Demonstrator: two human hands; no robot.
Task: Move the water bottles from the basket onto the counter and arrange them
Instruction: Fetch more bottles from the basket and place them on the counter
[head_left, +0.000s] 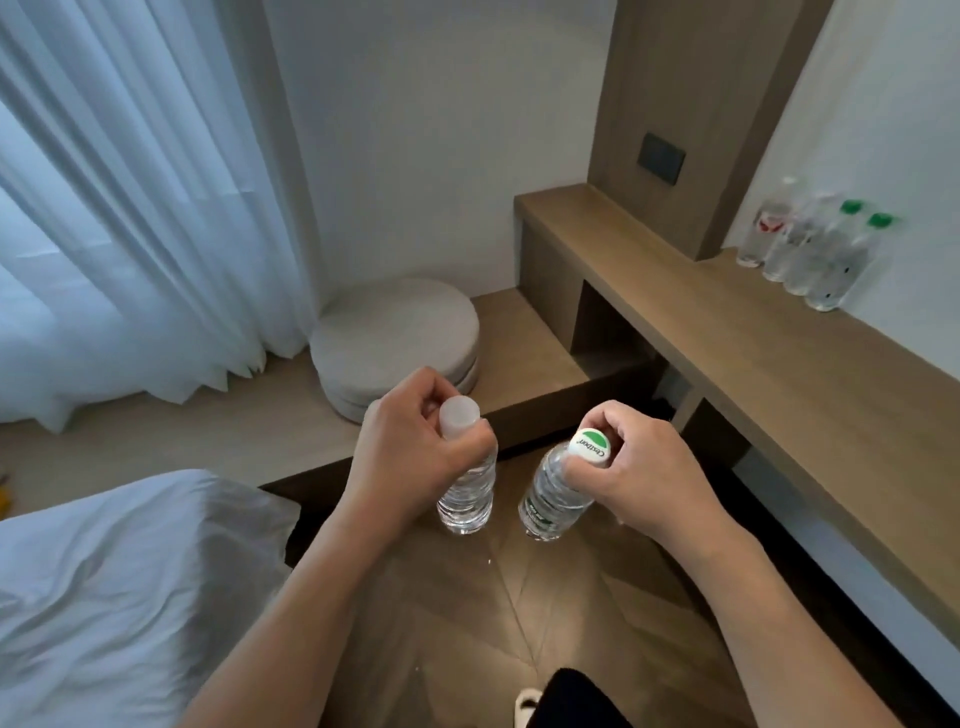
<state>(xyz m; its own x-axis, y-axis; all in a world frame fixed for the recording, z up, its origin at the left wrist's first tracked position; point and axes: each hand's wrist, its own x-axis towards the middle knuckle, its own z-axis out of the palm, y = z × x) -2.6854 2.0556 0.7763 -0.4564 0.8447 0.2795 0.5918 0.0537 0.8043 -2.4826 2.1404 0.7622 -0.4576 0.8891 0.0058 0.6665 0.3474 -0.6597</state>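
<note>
In the lower middle of the frame the left hand (415, 447) curls its fingers round the neck of a clear water bottle with a frosted white cap (466, 486), holding it upright above the wood floor (467, 613). Just to its right, the right hand (644, 478) pinches the neck of a second water bottle with a green-and-white cap (558, 491), which tilts a little toward the left of the frame; the two bottles hang near each other without touching. At the upper right, four more water bottles (815, 249) stand upright in a close row on the long wooden table (779, 353) against the white wall, two of them with green caps. A dark switch plate (662, 158) sits on the wooden panel above the table. A round grey cushion (395, 338) lies on a low platform at centre, white curtains (130, 208) fill the upper left, and white bedding (114, 587) fills the lower left
</note>
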